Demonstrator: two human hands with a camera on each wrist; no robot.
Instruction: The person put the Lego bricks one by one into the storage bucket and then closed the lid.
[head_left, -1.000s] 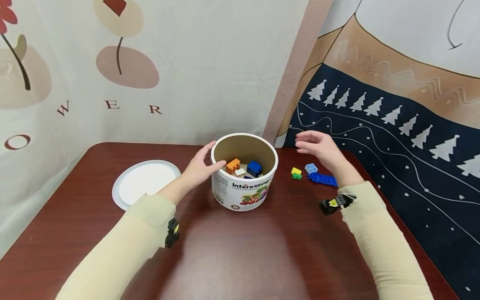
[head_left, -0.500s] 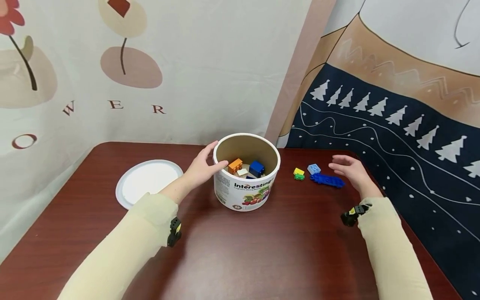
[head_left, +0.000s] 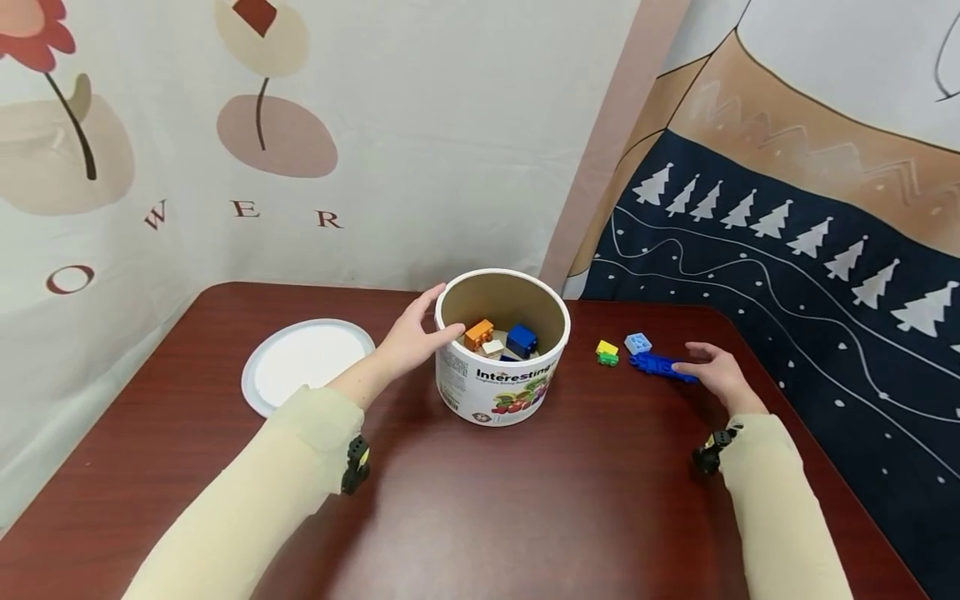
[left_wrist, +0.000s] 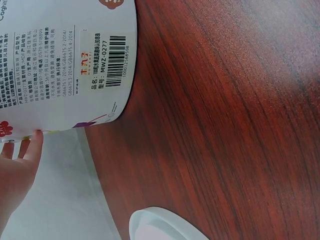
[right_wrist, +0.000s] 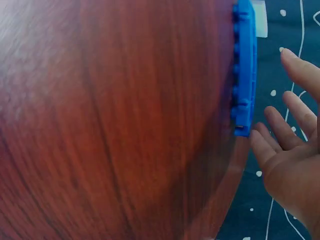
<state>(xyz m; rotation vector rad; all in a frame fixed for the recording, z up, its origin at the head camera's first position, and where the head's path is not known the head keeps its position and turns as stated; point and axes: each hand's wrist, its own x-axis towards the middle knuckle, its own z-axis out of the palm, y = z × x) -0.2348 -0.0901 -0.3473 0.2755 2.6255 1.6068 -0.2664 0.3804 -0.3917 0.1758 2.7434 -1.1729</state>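
In the head view a white bucket (head_left: 498, 396) stands upright on the table, holding orange (head_left: 478, 335), white and dark blue (head_left: 521, 341) toy building blocks. My left hand (head_left: 408, 340) rests against the bucket's left side, thumb at the front of the rim and fingers farther back; fingertips touch its wall (left_wrist: 65, 60) in the left wrist view. Over the right end of a long blue studded building-block piece (head_left: 654, 365) is my right hand (head_left: 718, 375), fingers spread and holding nothing. A light blue block (head_left: 637, 343), a yellow block (head_left: 607, 347) and a green one (head_left: 608, 359) lie beside it.
A round white lid (head_left: 307, 362) lies on the brown table (head_left: 480, 525), left of the bucket. Printed cloths hang behind the table, a pale one (head_left: 420, 167) at the back and a dark one with trees (head_left: 750, 275) along the right edge.
My right hand has moved right and down, from above the small blocks to the right end of the long blue piece. My left hand stays at the bucket. The head view has shifted slightly.
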